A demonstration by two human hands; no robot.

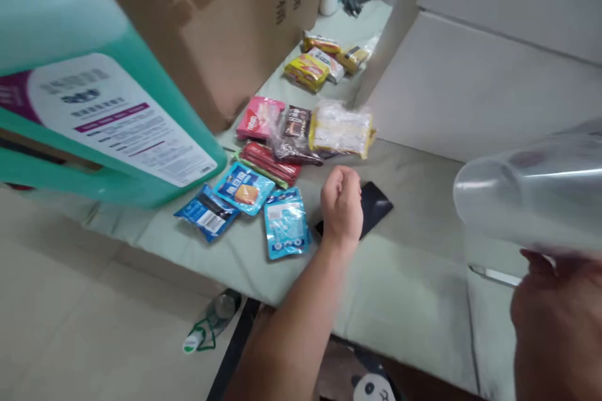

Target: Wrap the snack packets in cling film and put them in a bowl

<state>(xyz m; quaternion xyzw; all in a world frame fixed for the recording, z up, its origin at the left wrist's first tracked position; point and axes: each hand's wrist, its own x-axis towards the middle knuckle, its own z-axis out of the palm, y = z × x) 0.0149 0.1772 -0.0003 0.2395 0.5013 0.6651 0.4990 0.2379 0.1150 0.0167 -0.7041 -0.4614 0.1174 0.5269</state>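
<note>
Three blue packets lie untouched on the bed just left of your left hand, its grip clenched on nothing visible; your right hand grasps a clear cup.

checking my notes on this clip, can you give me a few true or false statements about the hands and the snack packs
1. The left hand is closed into a fist over the flat black pouch. True.
2. The right hand holds a red ceramic mug. False: its grip is on a clear plastic cup.
3. Three blue foil snack packets lie beside the left hand on the pale green cloth. True.
4. The clear plastic bottle stands upright among the snacks. False: it lies on the floor below the cloth's edge.
5. The pink wafer packet lies near the brown cardboard box. True.
</note>
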